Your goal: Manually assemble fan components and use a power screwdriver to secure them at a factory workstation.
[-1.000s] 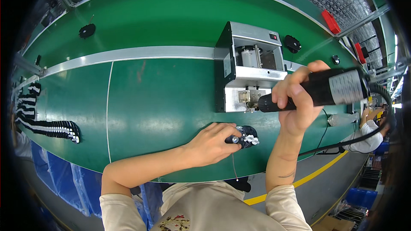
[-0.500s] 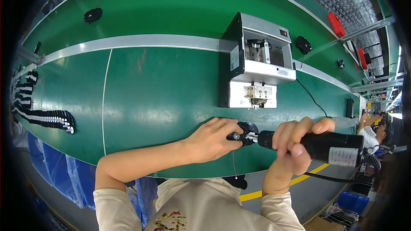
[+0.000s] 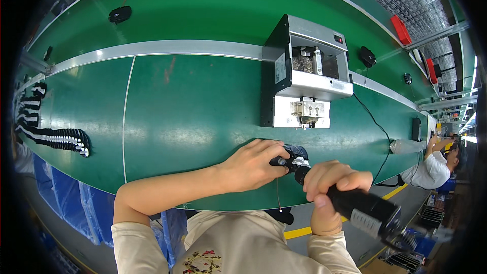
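Electric screwdriver (image 3: 361, 204): swung since half a second ago from near level to a downward slant at the rear.
Black-and-white parts (image 3: 56, 138): lined up far left on the green workbench (image 3: 193, 106).
Left hand (image 3: 255, 166): clamped by thumb and fingers on the black housing (image 3: 298, 150).
Black housing: lying near the workbench's front edge, close against the screwdriver's nose.
Screw feeder (image 3: 314, 86): standing behind the housing.
Right hand (image 3: 332, 180): clamped around the screwdriver, fingers curled.
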Demonstrator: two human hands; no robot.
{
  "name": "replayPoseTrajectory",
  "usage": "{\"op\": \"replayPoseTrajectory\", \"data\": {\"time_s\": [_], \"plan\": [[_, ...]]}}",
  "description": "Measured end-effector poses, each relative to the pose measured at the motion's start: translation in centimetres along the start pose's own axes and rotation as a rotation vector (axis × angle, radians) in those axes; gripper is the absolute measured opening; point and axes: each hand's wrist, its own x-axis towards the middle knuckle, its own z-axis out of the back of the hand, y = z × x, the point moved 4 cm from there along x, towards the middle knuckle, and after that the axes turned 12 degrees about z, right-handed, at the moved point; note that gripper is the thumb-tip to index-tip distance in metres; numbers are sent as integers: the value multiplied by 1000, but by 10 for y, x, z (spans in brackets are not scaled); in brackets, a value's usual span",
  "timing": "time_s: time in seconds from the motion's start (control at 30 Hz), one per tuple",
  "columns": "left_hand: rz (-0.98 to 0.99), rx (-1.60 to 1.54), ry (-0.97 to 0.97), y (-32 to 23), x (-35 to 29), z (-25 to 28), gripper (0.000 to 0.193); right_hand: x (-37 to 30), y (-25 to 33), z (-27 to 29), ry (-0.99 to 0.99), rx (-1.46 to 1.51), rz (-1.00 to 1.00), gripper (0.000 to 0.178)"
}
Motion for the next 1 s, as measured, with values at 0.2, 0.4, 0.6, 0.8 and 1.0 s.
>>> {"op": "replayPoseTrajectory", "data": {"time_s": [0.2, 0.4, 0.6, 0.8, 1.0], "plan": [[0, 6, 21, 0, -1, 1, 13, -3, -5, -1, 22, 2, 80, 39], [25, -7, 84, -4, 0, 5, 22, -5, -7, 3, 36, -3, 7, 40], [80, -79, 105, -4, 0, 6, 30, 12, 1, 18, -99, 242, -94, 42], [-29, -57, 183, -18, 5, 29, 40, 45, 19, 68, -172, 275, 164, 51], [109, 44, 299, 27, 3, 89, 46, 38, 12, 71, -209, 199, 112, 49]]}}
